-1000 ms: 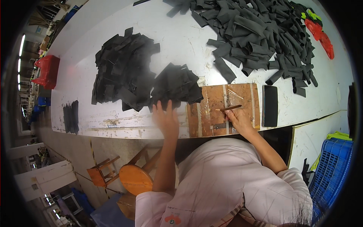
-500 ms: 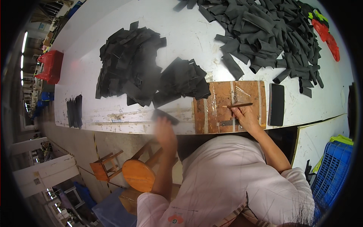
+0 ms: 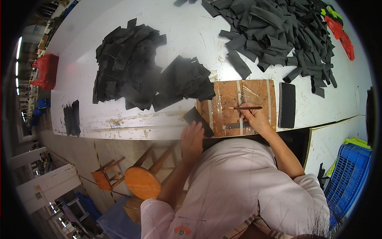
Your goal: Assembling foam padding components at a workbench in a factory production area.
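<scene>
Center frame: left hand [image 3: 192, 140] grips a black strip [image 3: 197, 120] at the wooden board [image 3: 238, 107], right hand [image 3: 256, 118] pinching a brown pencil [image 3: 245, 108]

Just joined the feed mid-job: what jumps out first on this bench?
The big heap of dark strips across the far right of the white table, with a second black pile to the left. At the near edge sits a brown wooden board: the right hand holds a pencil-like tool over it, and the left hand brings a black piece to it.
</scene>
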The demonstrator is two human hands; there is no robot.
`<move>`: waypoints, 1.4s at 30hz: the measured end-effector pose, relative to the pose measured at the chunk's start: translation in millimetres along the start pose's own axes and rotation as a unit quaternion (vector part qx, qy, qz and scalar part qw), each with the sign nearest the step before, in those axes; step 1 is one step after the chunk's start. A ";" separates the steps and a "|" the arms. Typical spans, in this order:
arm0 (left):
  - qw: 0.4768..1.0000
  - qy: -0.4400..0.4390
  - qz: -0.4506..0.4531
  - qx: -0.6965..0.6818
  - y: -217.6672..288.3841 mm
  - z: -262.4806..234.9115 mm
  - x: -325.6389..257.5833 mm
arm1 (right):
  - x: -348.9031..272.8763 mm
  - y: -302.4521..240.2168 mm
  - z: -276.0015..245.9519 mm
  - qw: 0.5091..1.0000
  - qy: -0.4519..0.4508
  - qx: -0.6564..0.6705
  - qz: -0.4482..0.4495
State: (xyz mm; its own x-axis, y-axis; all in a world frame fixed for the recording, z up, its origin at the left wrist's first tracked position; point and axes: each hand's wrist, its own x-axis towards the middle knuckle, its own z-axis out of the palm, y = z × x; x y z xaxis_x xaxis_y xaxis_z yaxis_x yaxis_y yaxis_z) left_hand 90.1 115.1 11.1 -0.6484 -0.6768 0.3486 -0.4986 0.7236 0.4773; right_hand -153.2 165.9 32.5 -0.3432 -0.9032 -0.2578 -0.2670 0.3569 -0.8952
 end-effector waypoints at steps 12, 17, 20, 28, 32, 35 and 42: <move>0.973 0.118 -0.166 0.112 -57.7 -34.5 -29.9 | 1.3 18.5 -3.4 0.997 -0.018 0.076 0.023; 0.939 0.169 -0.228 0.196 -98.9 -51.5 -28.4 | 1.8 13.1 -2.6 0.998 -0.014 0.062 0.027; 0.913 0.210 -0.253 0.241 -130.8 -71.2 -27.3 | 2.9 9.8 -3.6 0.999 -0.021 0.045 0.022; 0.832 0.102 -0.426 0.339 -197.1 -101.8 0.3 | 0.9 3.7 -3.7 0.998 -0.021 0.043 0.039; 0.825 0.097 -0.430 0.353 -201.9 -97.2 6.0 | 2.7 8.6 -1.3 0.999 0.001 0.036 0.029; 0.856 0.104 -0.365 0.351 -190.7 -82.7 -4.1 | 6.6 14.7 -0.9 1.000 0.009 -0.004 -0.004; 0.912 0.189 -0.250 0.264 -147.8 -69.7 -5.5 | 10.2 8.2 3.9 0.999 0.013 -0.024 -0.038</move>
State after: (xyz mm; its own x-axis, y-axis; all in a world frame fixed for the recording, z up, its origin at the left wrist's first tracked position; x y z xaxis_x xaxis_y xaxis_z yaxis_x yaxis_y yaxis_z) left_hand 207.4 2.4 -5.2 -0.0692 -0.8664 0.4946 -0.9497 0.2090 0.2332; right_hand -155.4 158.8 21.1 -0.3435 -0.9216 -0.1806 -0.3355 0.3001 -0.8930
